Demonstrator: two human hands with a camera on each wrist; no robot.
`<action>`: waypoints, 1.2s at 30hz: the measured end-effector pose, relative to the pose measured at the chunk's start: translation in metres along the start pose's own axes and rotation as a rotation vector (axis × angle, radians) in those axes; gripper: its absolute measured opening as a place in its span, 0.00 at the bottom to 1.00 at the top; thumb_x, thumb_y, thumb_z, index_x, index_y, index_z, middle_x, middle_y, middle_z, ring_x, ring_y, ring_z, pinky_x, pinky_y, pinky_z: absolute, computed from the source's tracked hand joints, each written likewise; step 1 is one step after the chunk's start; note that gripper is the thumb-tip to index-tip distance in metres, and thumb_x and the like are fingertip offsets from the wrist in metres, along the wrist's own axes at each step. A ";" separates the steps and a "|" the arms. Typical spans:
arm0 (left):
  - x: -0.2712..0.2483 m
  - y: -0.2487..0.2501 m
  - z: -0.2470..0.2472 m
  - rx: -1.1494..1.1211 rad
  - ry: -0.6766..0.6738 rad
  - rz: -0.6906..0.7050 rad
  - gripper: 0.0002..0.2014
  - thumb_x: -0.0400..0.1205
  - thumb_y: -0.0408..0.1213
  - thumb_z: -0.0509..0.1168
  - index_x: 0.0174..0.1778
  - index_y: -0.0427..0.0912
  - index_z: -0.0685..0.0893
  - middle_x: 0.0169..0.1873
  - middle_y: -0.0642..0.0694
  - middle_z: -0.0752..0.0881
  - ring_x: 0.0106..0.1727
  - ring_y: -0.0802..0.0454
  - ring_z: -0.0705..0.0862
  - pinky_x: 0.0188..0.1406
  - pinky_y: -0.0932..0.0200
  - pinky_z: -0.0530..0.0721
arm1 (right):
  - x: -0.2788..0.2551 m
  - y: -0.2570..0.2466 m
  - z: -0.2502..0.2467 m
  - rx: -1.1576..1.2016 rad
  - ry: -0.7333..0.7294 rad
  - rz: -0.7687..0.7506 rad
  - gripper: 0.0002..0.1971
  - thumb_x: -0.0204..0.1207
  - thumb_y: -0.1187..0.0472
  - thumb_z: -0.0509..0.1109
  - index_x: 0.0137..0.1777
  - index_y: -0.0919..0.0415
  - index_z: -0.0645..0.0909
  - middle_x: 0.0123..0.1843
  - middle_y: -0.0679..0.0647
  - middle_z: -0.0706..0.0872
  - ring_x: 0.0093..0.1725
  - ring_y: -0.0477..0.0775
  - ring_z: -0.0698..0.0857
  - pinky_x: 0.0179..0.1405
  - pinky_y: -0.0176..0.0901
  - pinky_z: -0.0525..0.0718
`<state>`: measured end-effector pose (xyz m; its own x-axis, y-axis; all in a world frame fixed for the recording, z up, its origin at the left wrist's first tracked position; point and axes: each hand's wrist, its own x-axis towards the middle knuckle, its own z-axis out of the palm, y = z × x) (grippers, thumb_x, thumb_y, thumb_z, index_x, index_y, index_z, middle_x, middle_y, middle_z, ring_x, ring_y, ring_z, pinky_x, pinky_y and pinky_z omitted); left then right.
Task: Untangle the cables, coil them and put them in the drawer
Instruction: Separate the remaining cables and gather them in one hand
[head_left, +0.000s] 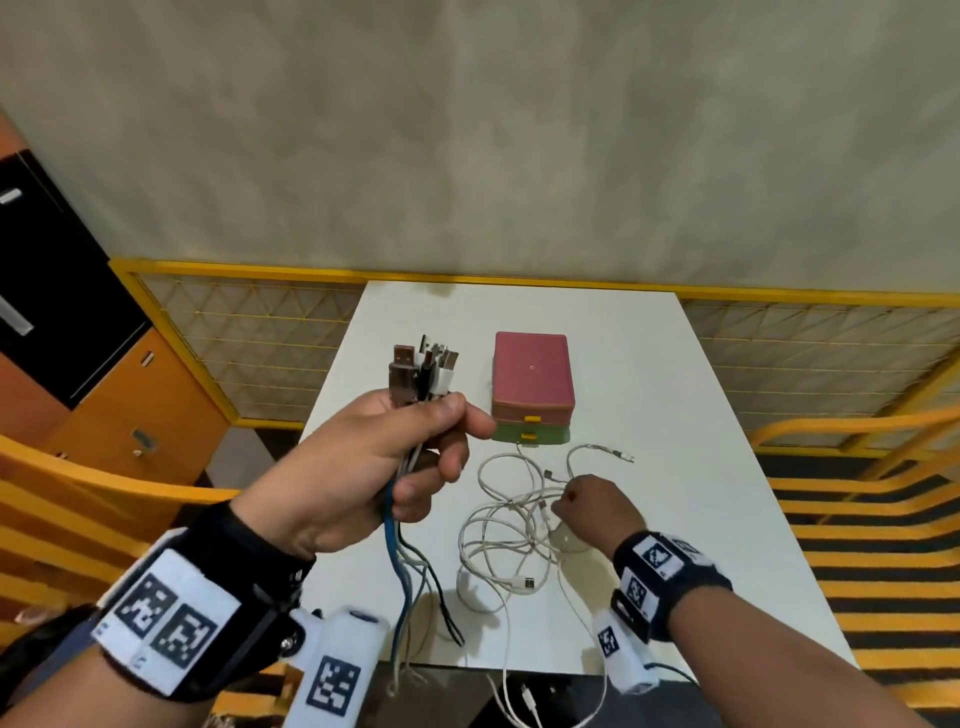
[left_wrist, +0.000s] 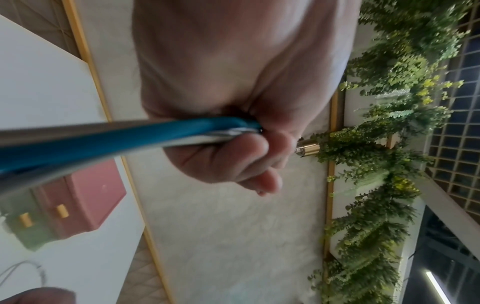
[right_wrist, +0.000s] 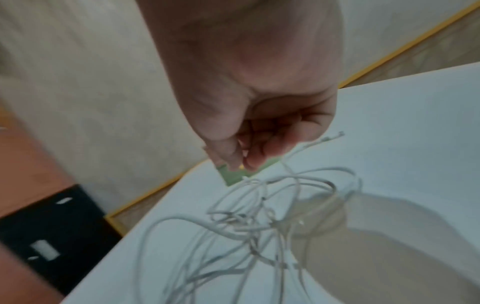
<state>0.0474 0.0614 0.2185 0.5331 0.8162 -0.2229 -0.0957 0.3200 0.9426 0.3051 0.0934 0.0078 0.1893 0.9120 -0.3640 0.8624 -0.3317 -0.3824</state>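
Note:
My left hand (head_left: 447, 441) is raised over the white table (head_left: 675, 415) and grips a bundle of cables (head_left: 423, 364), USB plugs pointing up. A blue cable (head_left: 397, 577) and dark and white ones hang from the fist to the table's front edge. In the left wrist view the fingers (left_wrist: 233, 160) wrap the blue cable (left_wrist: 130, 135). My right hand (head_left: 576, 499) is low on the tangle of white cables (head_left: 509, 535), fingers (right_wrist: 249, 148) curled onto a white strand. A pink and green drawer box (head_left: 532, 384) with yellow handles stands shut behind the tangle.
Some white cable ends (head_left: 519, 696) drop over the table's front edge. Yellow slatted seats stand left (head_left: 78, 493) and right (head_left: 857, 519) of the table. A yellow-framed mesh partition (head_left: 249, 332) runs behind it, with an orange cabinet (head_left: 130, 405) at the far left.

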 end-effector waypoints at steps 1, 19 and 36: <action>0.002 -0.003 0.002 0.016 0.018 0.009 0.15 0.78 0.46 0.63 0.42 0.39 0.91 0.26 0.43 0.81 0.16 0.56 0.69 0.16 0.65 0.68 | 0.008 0.003 0.005 -0.002 -0.007 0.047 0.11 0.76 0.53 0.67 0.44 0.61 0.85 0.47 0.57 0.89 0.48 0.58 0.87 0.41 0.41 0.79; 0.059 -0.054 -0.006 -0.227 0.106 -0.022 0.21 0.88 0.47 0.53 0.68 0.39 0.83 0.64 0.41 0.88 0.69 0.46 0.85 0.77 0.35 0.72 | -0.007 0.003 -0.012 0.746 0.181 0.123 0.09 0.69 0.63 0.73 0.35 0.68 0.78 0.36 0.62 0.82 0.35 0.57 0.80 0.37 0.50 0.82; 0.084 -0.066 0.022 -0.312 0.137 0.071 0.17 0.89 0.42 0.56 0.66 0.39 0.86 0.57 0.38 0.91 0.59 0.46 0.89 0.55 0.53 0.88 | -0.090 -0.108 -0.076 0.818 0.388 -0.487 0.07 0.78 0.68 0.70 0.40 0.60 0.85 0.35 0.50 0.89 0.33 0.47 0.88 0.33 0.37 0.85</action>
<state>0.1164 0.0983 0.1432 0.4006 0.8917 -0.2108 -0.3919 0.3747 0.8403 0.2308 0.0655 0.1468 0.1681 0.9587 0.2295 0.3303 0.1646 -0.9294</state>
